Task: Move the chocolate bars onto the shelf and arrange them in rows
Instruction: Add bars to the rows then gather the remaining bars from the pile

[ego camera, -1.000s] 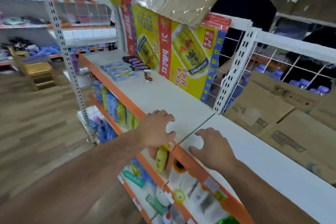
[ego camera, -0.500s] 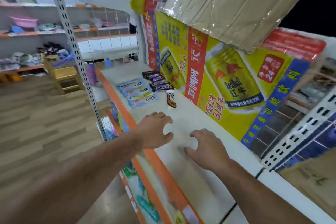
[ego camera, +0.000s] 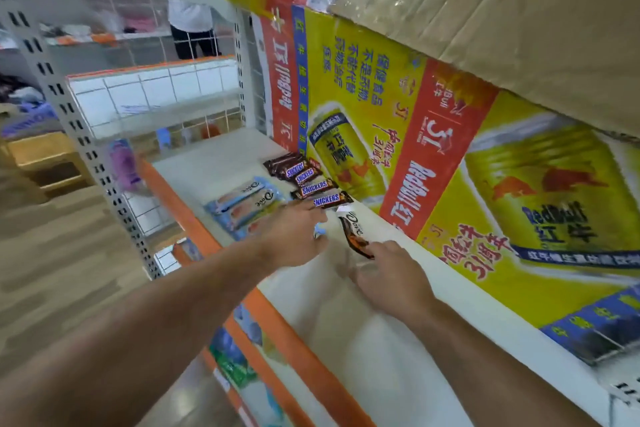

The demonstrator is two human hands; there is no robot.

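Note:
On the white shelf (ego camera: pixel 398 350) lie several brown Snickers bars (ego camera: pixel 313 185) in a row against the yellow poster, and several light blue Dove bars (ego camera: pixel 242 199) in a row nearer the orange front edge. A single brown Dove bar (ego camera: pixel 355 232) lies by itself just right of the Snickers. My left hand (ego camera: pixel 296 237) reaches over the near end of the blue Dove row, fingers stretched toward the last Snickers, holding nothing I can see. My right hand (ego camera: pixel 388 270) touches the near end of the brown Dove bar with its fingertips.
A yellow and red drink poster (ego camera: pixel 467 163) stands along the back of the shelf. A cardboard box (ego camera: pixel 519 10) overhangs from above. A perforated white upright (ego camera: pixel 69 121) is at the left. Lower shelves hold coloured packs (ego camera: pixel 232 360). A person (ego camera: pixel 190 28) stands far behind.
Both hands have moved forward along the shelf from its bare part to the chocolate bars. The right fingertips now meet the brown Dove bar, and the view has closed in.

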